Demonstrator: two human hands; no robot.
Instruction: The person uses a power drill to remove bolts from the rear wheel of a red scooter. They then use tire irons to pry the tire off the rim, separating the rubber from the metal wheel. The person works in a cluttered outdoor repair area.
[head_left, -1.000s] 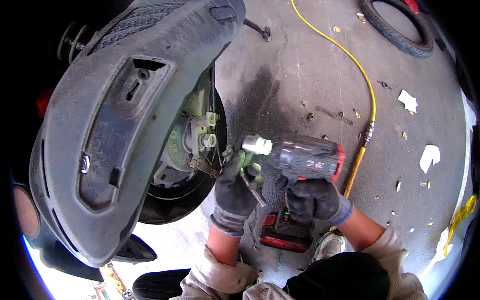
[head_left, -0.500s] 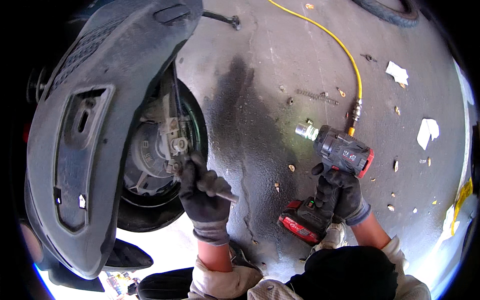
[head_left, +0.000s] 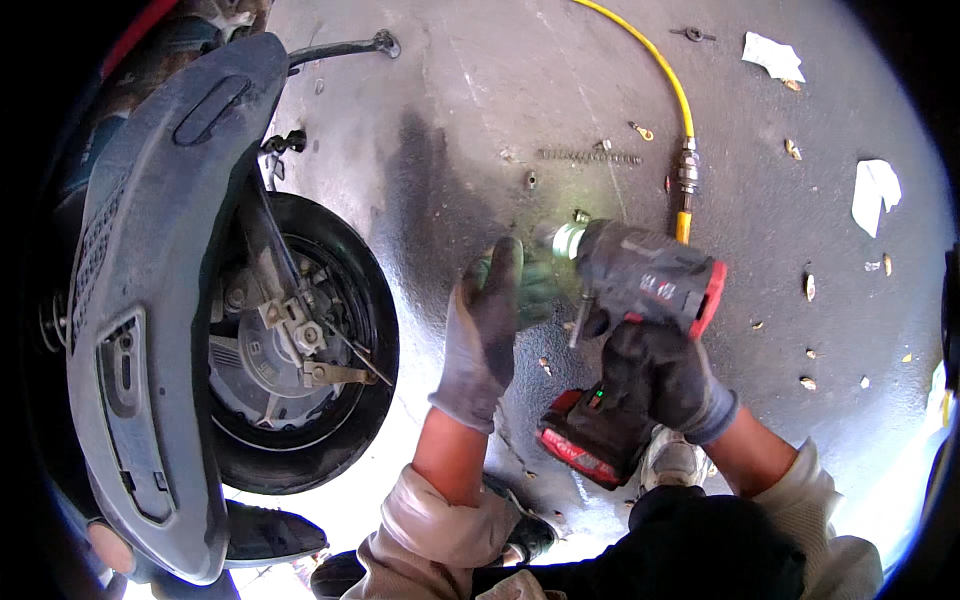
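Power tool (head_left: pixel 650 275) is gripped by the right hand (head_left: pixel 662 372); the left hand (head_left: pixel 487 325) is held spread near the tool's bright tip (head_left: pixel 568 241)

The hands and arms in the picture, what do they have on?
The left hand and right hand wear dark grey work gloves with snug, lighter grey cuffs. Above them, the forearms are bare up to loose, pale cream sleeves, pushed up and bunched near the elbows.
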